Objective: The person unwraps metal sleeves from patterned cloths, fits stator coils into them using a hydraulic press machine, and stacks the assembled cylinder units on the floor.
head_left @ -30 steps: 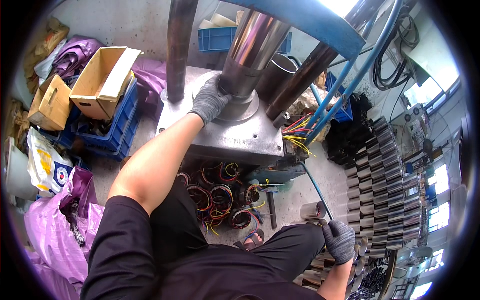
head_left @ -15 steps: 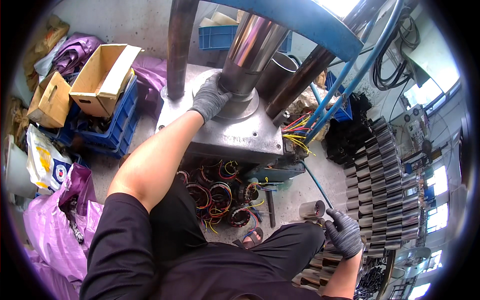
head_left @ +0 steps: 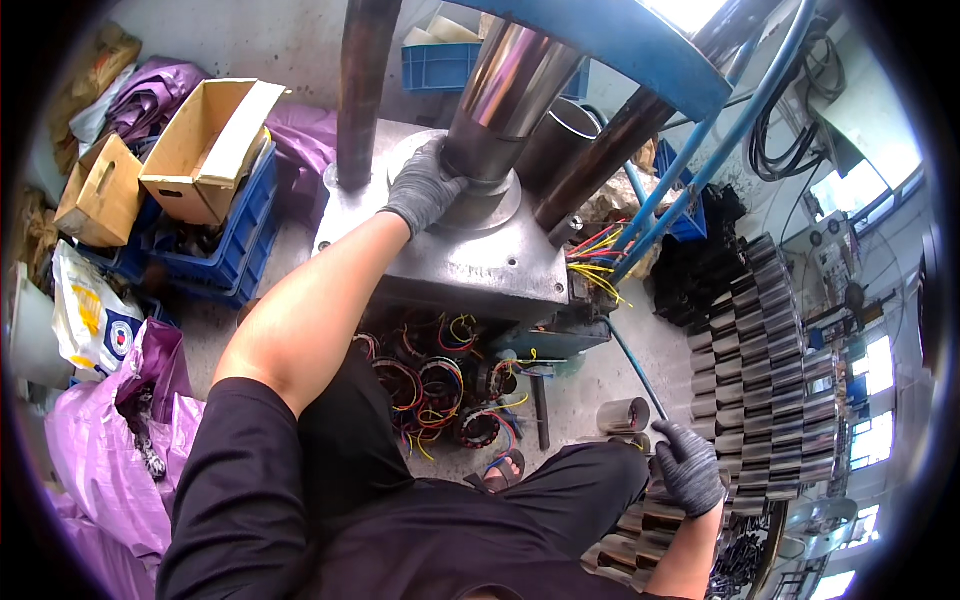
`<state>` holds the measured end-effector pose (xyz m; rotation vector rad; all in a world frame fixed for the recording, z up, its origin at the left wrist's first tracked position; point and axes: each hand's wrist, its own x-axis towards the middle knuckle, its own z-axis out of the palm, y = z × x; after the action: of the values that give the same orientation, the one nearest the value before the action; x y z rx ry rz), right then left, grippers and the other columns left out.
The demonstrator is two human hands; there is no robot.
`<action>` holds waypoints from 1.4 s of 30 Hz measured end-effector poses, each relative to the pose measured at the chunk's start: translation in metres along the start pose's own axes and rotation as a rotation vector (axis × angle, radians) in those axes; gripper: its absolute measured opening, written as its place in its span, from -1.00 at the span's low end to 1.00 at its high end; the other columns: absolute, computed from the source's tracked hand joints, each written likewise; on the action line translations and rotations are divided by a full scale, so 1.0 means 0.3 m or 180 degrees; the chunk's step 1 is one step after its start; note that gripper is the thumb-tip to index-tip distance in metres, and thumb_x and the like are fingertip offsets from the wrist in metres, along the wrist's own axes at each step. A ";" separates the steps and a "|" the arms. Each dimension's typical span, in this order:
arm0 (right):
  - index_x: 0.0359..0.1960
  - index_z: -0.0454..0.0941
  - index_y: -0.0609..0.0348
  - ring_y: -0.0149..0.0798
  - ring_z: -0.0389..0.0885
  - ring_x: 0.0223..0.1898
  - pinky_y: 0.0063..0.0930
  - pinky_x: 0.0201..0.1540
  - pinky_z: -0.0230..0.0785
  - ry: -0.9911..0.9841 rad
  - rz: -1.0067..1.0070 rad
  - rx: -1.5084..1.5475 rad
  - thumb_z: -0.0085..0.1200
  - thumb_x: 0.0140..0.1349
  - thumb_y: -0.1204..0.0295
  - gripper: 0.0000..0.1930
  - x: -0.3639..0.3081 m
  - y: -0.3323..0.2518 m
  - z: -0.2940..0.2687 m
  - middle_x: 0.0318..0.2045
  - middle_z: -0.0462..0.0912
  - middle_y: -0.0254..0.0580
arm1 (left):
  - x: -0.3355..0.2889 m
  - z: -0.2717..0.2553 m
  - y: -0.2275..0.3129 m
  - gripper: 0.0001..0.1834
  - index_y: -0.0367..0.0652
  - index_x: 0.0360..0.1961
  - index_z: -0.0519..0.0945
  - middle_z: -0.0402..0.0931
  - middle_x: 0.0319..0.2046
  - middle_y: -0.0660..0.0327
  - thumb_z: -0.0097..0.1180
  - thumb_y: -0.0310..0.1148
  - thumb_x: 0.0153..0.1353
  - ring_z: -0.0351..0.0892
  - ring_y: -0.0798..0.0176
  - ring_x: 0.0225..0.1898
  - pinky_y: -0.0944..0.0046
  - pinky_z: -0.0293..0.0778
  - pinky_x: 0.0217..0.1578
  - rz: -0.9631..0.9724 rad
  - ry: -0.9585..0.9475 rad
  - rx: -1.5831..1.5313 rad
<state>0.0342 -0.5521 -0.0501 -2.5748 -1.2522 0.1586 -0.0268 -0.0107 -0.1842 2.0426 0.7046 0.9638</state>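
Note:
My left hand (head_left: 425, 190), in a grey glove, is wrapped against the left side of a dark metal cylinder (head_left: 478, 163). The cylinder stands under the shiny ram (head_left: 512, 78) of a press, above a round base on the steel press bed (head_left: 455, 262). Its far side and my fingertips are partly hidden. Down at the right, my gloved right hand (head_left: 690, 472) is closed around the end of a long thin lever (head_left: 636, 370) that runs up to the press.
Wired stator cores (head_left: 440, 390) lie on the floor below the bed. A single metal sleeve (head_left: 622, 415) lies near my right knee. Stacked metal sleeves (head_left: 765, 380) fill the right side. Blue crates (head_left: 235, 235) with cardboard boxes and a purple sack (head_left: 110, 420) are at left.
The view has shifted very slightly. Both hands keep their places, the left on the cylinder and the right on the lever.

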 end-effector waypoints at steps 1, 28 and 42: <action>-0.05 0.68 0.23 0.15 0.70 -0.26 -0.14 -0.13 0.54 0.0003 -0.0006 -0.0002 0.12 0.26 0.50 -0.75 0.002 0.015 -0.004 -0.23 0.71 0.14 | 0.002 -0.009 0.004 -0.22 -0.28 0.35 0.34 0.54 0.18 -0.06 0.40 -0.43 0.11 0.53 -0.01 0.24 0.15 0.39 0.30 0.0005 0.0004 0.0058; 0.04 0.63 0.29 -0.26 0.73 -0.34 -0.35 -0.22 0.57 -0.1034 -0.0120 -0.0168 0.07 0.29 0.58 -0.70 0.011 0.083 -0.026 -0.22 0.74 -0.03 | 0.005 0.001 -0.006 -0.23 -0.30 0.34 0.34 0.54 0.18 -0.07 0.39 -0.44 0.11 0.53 -0.01 0.23 0.15 0.38 0.30 -0.0042 0.0039 0.0092; -0.06 0.67 0.26 0.08 0.73 -0.26 -0.18 -0.13 0.56 -0.0875 0.0146 0.0065 0.11 0.27 0.51 -0.76 0.021 0.080 -0.036 -0.24 0.73 0.11 | 0.017 0.016 -0.033 -0.24 -0.29 0.33 0.35 0.54 0.17 -0.07 0.39 -0.45 0.10 0.53 -0.01 0.22 0.15 0.39 0.29 0.0095 0.0064 0.0009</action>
<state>0.0584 -0.5635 -0.0464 -2.6316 -1.2721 0.5480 -0.0217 -0.0032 -0.1923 2.0538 0.6883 1.0023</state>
